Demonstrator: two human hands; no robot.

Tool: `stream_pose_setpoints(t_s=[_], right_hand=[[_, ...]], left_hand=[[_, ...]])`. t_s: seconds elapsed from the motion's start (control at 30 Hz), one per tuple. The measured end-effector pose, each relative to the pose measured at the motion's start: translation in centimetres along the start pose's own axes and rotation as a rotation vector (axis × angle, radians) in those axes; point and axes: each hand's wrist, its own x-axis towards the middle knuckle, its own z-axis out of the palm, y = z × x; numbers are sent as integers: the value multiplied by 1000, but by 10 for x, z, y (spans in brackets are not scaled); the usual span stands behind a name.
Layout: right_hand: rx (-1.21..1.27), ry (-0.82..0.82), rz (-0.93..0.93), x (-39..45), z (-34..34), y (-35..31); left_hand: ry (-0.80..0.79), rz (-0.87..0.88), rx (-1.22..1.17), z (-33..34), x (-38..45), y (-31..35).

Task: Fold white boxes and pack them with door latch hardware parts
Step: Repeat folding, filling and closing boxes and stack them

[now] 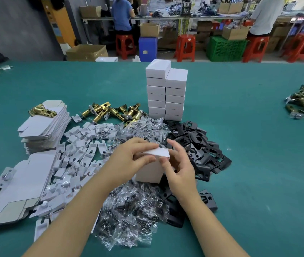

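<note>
Both hands closing a white box over the green table

The left hand (129, 160) and right hand (179, 164) pinch the top flap of a white box (151, 170) standing amid clear screw packets (129, 210), black strike plates (203, 145) just right, brass latches (110, 111) and stacked finished boxes (166, 93) beyond, flat box blanks (41, 127) left.
</note>
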Motion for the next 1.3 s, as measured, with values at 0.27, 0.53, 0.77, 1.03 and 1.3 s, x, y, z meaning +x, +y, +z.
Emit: stream_pose_setpoints(t_s=[0.27,0.53,0.77,1.03,1.3], right_hand=[[-10,11,2,1,1,1],[-25,21,8,0,2,2],[21,38,24,0,3,-1],[33,64,-10,-1,1,-3],[-24,77,-89,-1,1,-4]], left_hand=[[20,75,77,0,-1,-4],[-14,26,36,-8,-3,-8],[7,46,47,-8,-4,-5],[22,94,110,-9,-5,3],[-2,123,153,-11,-3,4]])
